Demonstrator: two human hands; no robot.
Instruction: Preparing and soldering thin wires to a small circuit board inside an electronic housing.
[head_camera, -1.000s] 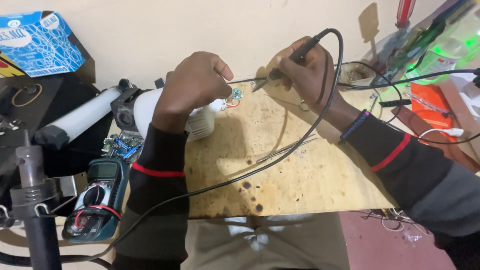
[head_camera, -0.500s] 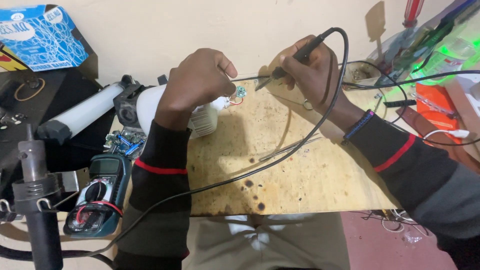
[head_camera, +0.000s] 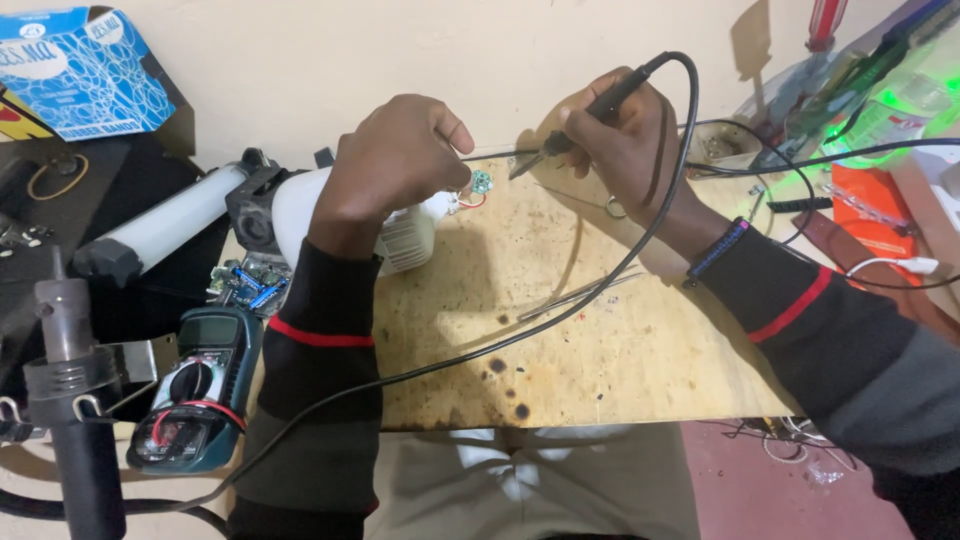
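Your right hand (head_camera: 625, 140) is clamped around the soldering iron (head_camera: 590, 110), its tip just at 3 o'clock of the small green board (head_camera: 481, 182). Your left hand (head_camera: 395, 160) pinches a thin solder wire (head_camera: 495, 153) above that board and covers the white bulb (head_camera: 400, 235). The iron's black cord (head_camera: 560, 320) loops across the wooden board (head_camera: 620, 350) toward 7 o'clock; a multimeter (head_camera: 195, 400) lies at 8 o'clock and a white tube (head_camera: 165, 225) at 9.
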